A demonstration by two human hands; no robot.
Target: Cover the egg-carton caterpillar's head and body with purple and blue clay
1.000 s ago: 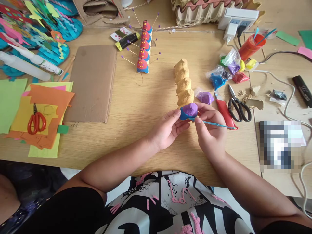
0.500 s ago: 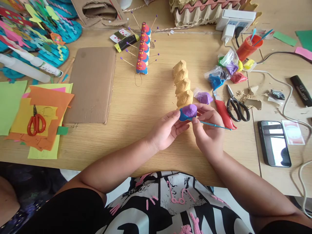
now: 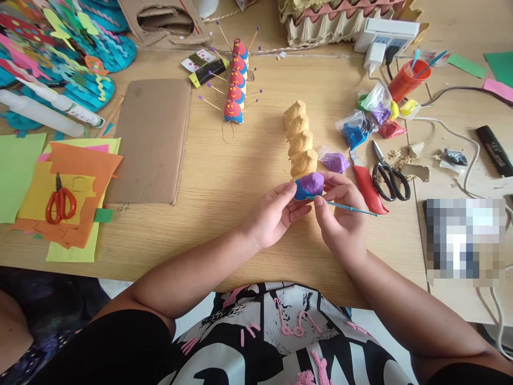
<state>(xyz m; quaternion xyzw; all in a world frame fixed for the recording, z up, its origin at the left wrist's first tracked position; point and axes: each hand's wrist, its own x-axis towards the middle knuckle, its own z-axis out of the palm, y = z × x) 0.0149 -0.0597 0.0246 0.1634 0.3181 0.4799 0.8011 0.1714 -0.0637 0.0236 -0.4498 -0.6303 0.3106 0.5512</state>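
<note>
A row of yellow egg-carton bumps runs away from me, its near end covered in blue and purple clay. My left hand grips that near end from the left, thumb on the blue part. From the right, my right hand holds a thin blue stick tool between thumb and fingers, its tip at the lower edge of the blue clay. The right fingertips behind the clay are partly hidden. Farther back stands a finished-looking red and blue bump row with purple-tipped sticks.
Bagged purple clay, a red cutter and black scissors lie right of my hands. Beyond are a red cup and a power strip. Cardboard and coloured paper lie left.
The blue stick's free end has shifted slightly left and down with my right hand. My left hand has kept its hold on the clay-covered end.
</note>
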